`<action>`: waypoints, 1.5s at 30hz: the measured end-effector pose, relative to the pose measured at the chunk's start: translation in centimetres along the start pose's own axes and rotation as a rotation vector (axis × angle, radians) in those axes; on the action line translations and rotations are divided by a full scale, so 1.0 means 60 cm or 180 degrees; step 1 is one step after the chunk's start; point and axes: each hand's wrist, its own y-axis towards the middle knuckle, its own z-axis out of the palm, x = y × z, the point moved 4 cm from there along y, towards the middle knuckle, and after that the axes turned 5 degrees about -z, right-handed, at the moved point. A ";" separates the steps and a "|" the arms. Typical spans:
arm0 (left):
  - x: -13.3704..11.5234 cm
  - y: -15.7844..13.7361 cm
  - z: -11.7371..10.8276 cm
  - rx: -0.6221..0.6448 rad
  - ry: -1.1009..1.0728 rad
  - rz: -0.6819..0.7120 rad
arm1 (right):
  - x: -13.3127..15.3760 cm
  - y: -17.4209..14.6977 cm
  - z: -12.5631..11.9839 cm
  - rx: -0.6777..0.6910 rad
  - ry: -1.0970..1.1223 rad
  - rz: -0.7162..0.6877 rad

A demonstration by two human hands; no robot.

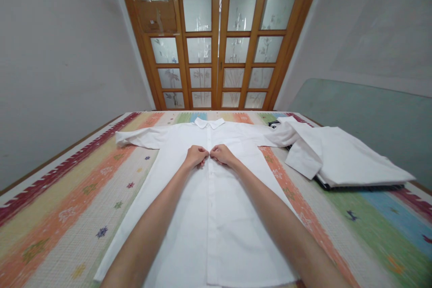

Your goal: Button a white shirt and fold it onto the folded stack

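Note:
A white button-up shirt [236,225] lies spread flat, front side up, its collar [209,123] at the far end and its sleeves out to both sides. My left hand [197,156] and my right hand [222,155] meet at the front placket [211,198], on the upper chest. The fingertips of both hands pinch the placket cloth from either side, close together. Any button between them is hidden by the fingers. Below the hands, small buttons run down the placket.
A stack of folded white garments [354,157] with dark cloth beneath lies at the right, touching the shirt's right sleeve. Striped, patterned cloth [135,189] covers the surface. Behind stand wooden doors with glass panes [219,49]. A pale green board [364,117] leans at the right wall.

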 end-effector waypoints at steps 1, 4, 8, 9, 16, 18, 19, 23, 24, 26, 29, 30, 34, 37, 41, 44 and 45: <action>-0.001 -0.001 0.001 0.0010 -0.0011 -0.0020 | -0.001 0.000 0.000 0.0012 -0.0009 -0.0011; -0.005 -0.003 0.002 0.0029 -0.0027 -0.0079 | -0.003 0.001 0.000 0.0055 -0.0032 -0.0033; -0.009 -0.006 0.003 0.0015 -0.0013 -0.0156 | -0.002 0.000 0.000 0.0065 -0.0074 -0.0054; -0.010 -0.006 0.004 0.0002 -0.0001 -0.0174 | -0.001 0.000 0.001 0.0056 -0.0089 -0.0061; -0.012 -0.009 0.006 -0.0113 0.0075 -0.0250 | 0.003 -0.001 0.001 -0.0029 -0.0231 -0.0077; -0.011 -0.009 0.003 -0.0162 0.0090 -0.0252 | 0.005 -0.002 0.000 -0.0043 -0.0280 -0.0064; -0.010 -0.009 0.002 -0.0185 0.0097 -0.0254 | 0.006 -0.002 0.000 -0.0050 -0.0302 -0.0058; -0.004 -0.006 -0.004 -0.0186 0.0079 -0.0198 | 0.007 -0.003 -0.002 -0.0061 -0.0348 -0.0042; -0.002 -0.006 -0.004 -0.0172 0.0059 -0.0160 | 0.007 -0.003 -0.002 -0.0056 -0.0346 -0.0039; 0.001 -0.005 -0.005 -0.0143 0.0012 -0.0064 | 0.006 -0.002 -0.002 -0.0046 -0.0336 -0.0034; 0.001 -0.006 -0.005 -0.0061 -0.0058 0.0097 | 0.004 -0.002 -0.002 -0.0115 -0.0328 -0.0030; 0.001 -0.006 -0.005 -0.0023 -0.0090 0.0129 | 0.004 -0.002 -0.002 -0.0176 -0.0329 -0.0035; 0.003 -0.004 -0.006 0.0077 -0.0189 0.0130 | 0.005 -0.005 -0.004 -0.0346 -0.0337 -0.0114; 0.005 -0.002 -0.006 0.0058 -0.0135 0.0146 | 0.008 -0.007 -0.003 -0.0225 -0.0310 -0.0211; 0.006 -0.001 -0.006 0.0006 -0.0053 0.0172 | 0.013 -0.008 -0.004 -0.0138 -0.0510 -0.0242; 0.004 -0.003 -0.006 -0.0083 0.0005 0.0188 | 0.019 -0.013 -0.001 -0.0234 -0.0976 -0.0304; 0.003 -0.005 -0.006 -0.0124 0.0029 0.0201 | 0.023 -0.017 0.002 -0.0302 -0.1205 -0.0346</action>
